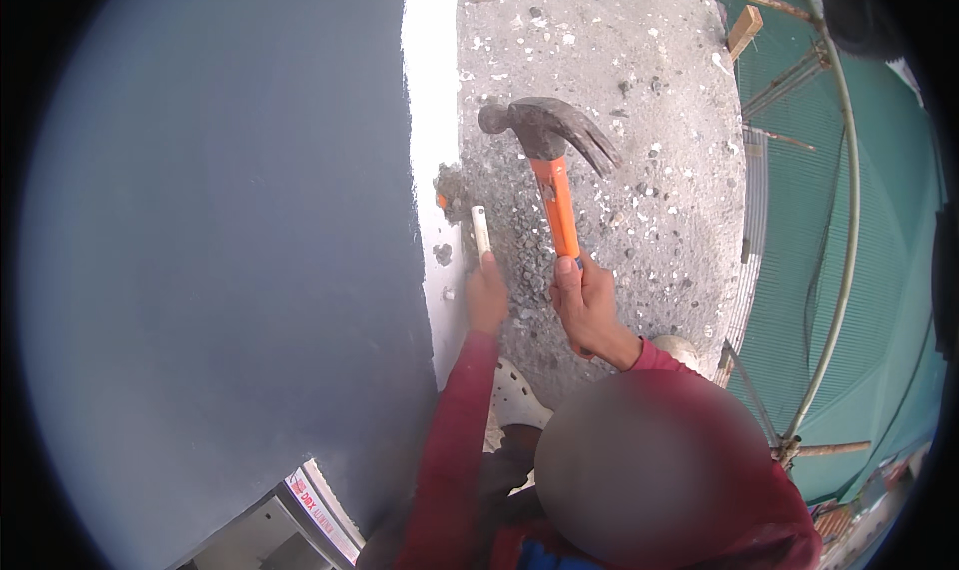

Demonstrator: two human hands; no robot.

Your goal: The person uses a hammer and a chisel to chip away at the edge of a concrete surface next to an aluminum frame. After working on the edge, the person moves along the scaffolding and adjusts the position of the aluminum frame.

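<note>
My right hand (589, 305) is closed round the orange handle of a claw hammer (554, 185). The dark steel head is up, its face toward the wall and its claw pointing right. In my left hand (487, 295), close to the wall's foot, is a slim off-white bar (480, 230) with a small hole near its visible end; the rest is hidden by the fingers. Hammer and bar are apart in the picture. Just beyond the bar, a rough broken patch (455, 190) cuts into the white band (432, 80) along the wall's base, with a small orange bit (441, 200) in it.
A dark grey wall (250, 220) fills the left. Grey rubble (534, 250) litters the concrete floor (619, 30). A perforated white shoe (514, 395) stands below my left hand. Green netting (799, 270), a curved pole (849, 170) and a wooden block (744, 30) line the right edge.
</note>
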